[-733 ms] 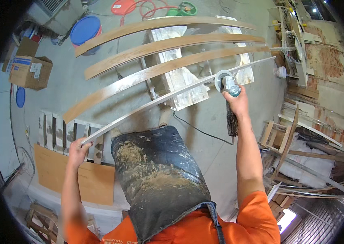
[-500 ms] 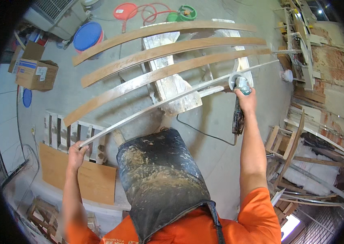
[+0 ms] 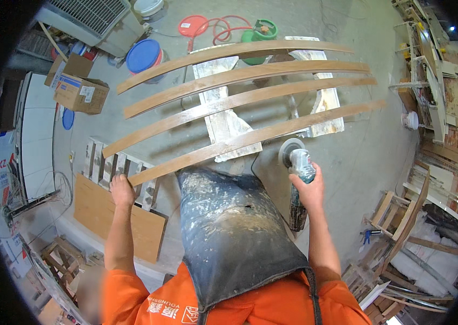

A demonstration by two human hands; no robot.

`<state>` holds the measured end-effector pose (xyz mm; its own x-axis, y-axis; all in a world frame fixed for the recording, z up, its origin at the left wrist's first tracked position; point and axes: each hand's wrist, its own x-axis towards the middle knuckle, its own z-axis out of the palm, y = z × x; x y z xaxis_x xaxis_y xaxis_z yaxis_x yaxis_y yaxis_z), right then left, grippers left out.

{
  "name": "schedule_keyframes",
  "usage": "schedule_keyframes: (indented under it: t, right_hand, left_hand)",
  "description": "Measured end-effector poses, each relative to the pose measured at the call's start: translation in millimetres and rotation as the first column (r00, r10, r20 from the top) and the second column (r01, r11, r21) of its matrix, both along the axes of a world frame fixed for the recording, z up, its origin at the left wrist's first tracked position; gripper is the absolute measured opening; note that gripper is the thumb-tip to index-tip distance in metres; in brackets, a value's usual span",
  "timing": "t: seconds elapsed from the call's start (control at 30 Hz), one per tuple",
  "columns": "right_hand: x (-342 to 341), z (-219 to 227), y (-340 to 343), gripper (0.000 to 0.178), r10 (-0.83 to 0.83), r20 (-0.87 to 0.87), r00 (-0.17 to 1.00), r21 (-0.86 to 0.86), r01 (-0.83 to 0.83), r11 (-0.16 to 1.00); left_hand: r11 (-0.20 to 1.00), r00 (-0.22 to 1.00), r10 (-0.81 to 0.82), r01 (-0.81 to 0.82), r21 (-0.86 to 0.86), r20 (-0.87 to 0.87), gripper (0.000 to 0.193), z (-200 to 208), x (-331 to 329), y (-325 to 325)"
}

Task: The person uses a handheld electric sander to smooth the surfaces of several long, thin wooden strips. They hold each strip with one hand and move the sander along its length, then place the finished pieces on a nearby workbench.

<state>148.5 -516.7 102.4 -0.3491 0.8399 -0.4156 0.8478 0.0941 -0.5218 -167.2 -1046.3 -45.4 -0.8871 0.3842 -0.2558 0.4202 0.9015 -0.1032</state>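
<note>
A long brown wooden strip [image 3: 272, 131] lies with its broad face up across two whitish, stained supports, slanting from near left to far right. My left hand [image 3: 122, 190] is closed round its near left end. In my right hand [image 3: 311, 189] is an angle grinder [image 3: 301, 167], gripped by its body. The grinder's round disc [image 3: 292, 151] is just on my side of the strip, apart from it. Whether the disc spins cannot be told. Beyond lie three more brown strips, the nearest of them [image 3: 239, 99] dusted white, resting across the left support [image 3: 234, 124] and right support [image 3: 326, 125].
A dark cord runs from the grinder. A slatted white frame [image 3: 96, 162] and a brown panel [image 3: 120, 216] stand at the left. Farther off are a cardboard box [image 3: 80, 92], a blue-lidded bucket [image 3: 143, 56] and a green container [image 3: 261, 33]. Scrap wood [image 3: 402, 222] is piled at the right.
The nearest strip has turned from its narrow edge to its broad face and now rests on the supports. My right hand has drawn the grinder back from the strip, toward me.
</note>
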Motion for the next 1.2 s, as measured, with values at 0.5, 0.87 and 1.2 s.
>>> schedule_keyframes:
  t: [0.5,0.87,1.2]
  right_hand:
    - [-57,20,-58,0.088,0.234,0.117,0.965,0.01,-0.237,0.972]
    - [-110,-11,-74,0.091,0.701,0.043,0.712,0.014,-0.702,0.712]
    - [-92,-15,-13,0.088,0.595,0.139,0.792,-0.044,-0.595,0.803]
  left_hand:
    - [0.837,0.829,-0.43,0.218,0.501,0.357,0.029,35,41,243]
    - [0.877,0.729,-0.444,0.233,0.421,0.521,0.029,30,10,252]
    - [0.871,0.758,-0.437,0.222,0.439,0.484,0.025,29,13,244]
